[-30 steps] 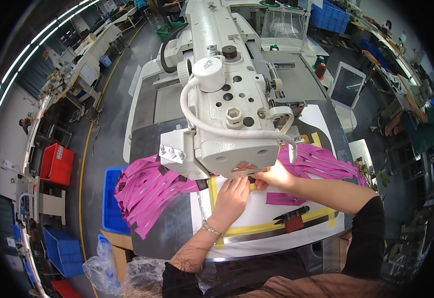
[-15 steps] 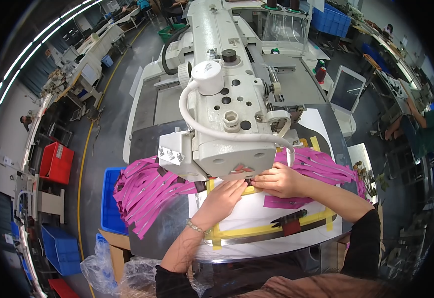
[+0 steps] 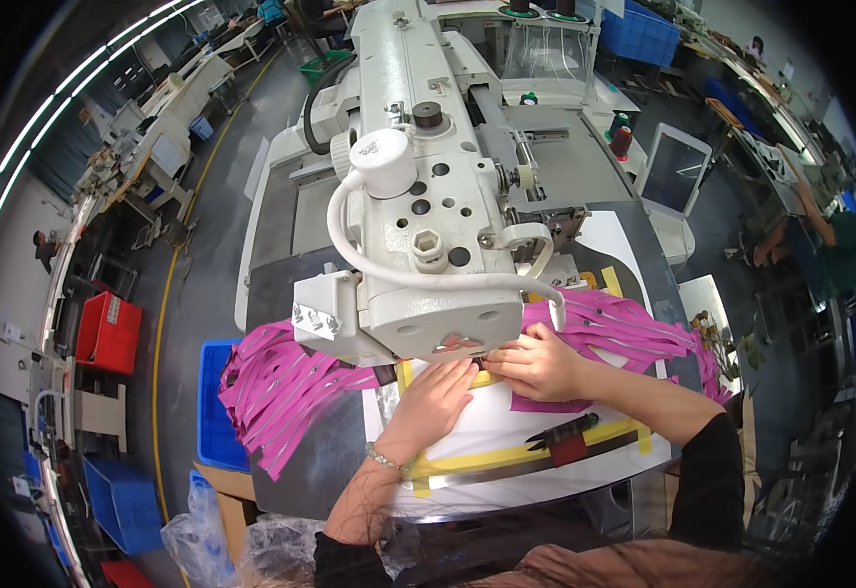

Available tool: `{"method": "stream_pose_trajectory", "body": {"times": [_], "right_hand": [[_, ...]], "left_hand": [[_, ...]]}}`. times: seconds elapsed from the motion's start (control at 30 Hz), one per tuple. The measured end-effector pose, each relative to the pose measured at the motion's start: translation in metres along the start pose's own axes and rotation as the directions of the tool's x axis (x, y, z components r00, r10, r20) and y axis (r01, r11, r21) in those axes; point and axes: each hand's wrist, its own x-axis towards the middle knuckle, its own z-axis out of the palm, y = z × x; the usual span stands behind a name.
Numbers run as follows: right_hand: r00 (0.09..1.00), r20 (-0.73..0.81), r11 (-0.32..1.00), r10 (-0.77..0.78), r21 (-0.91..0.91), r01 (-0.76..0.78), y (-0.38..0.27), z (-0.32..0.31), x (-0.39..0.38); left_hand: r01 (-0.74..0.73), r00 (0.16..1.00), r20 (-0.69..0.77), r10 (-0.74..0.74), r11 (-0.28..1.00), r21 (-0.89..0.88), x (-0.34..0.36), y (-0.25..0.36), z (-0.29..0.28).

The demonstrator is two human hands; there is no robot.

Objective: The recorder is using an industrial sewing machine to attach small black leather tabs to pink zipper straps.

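A big white industrial sewing machine point(image 3: 418, 206) hangs over a white template plate point(image 3: 506, 431) edged with yellow tape. My left hand point(image 3: 435, 400) lies flat on the plate just under the machine head, fingers spread. My right hand point(image 3: 538, 365) rests beside it, fingertips pinching at a small piece right below the needle area, which the machine head hides. A flat pink fabric piece point(image 3: 545, 404) lies on the plate under my right wrist.
Piles of pink strips lie left point(image 3: 281, 387) and right point(image 3: 624, 328) of the plate. A dark clamp with a red tag point(image 3: 567, 439) sits on the plate's near edge. A blue bin point(image 3: 214, 412) stands at left, a tablet point(image 3: 675, 171) at far right.
Both hands have drawn closer together under the machine head. My left hand slid up and right on the plate; my right hand shifted slightly left toward the needle area.
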Motion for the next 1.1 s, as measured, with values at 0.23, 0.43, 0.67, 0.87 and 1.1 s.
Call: {"method": "stream_pose_trajectory", "body": {"times": [0.23,0.43,0.67,0.87,1.1], "right_hand": [[0.947,-0.136,0.939,0.291,-0.149,-0.310,-0.013,-0.012,-0.034],[0.637,-0.414,0.701,0.651,0.004,-0.713,0.018,-0.064,-0.081],[0.651,-0.352,0.704,0.673,0.034,-0.710,0.026,-0.068,-0.081],[0.667,-0.212,0.698,0.714,0.149,-0.701,0.045,-0.066,-0.073],[0.870,-0.407,0.953,0.277,0.003,-0.302,0.021,-0.048,-0.050]], "left_hand": [[-0.001,1.000,0.001,0.001,1.000,-0.001,-0.003,-0.003,0.004],[0.007,0.999,-0.045,-0.007,1.000,-0.008,0.001,0.000,0.001],[0.013,0.999,-0.039,-0.014,0.999,-0.034,0.000,-0.001,0.003],[0.049,0.998,-0.023,-0.051,0.995,-0.091,-0.003,-0.002,0.004],[0.031,0.999,-0.011,-0.034,0.981,-0.189,-0.003,-0.007,-0.001]]}}
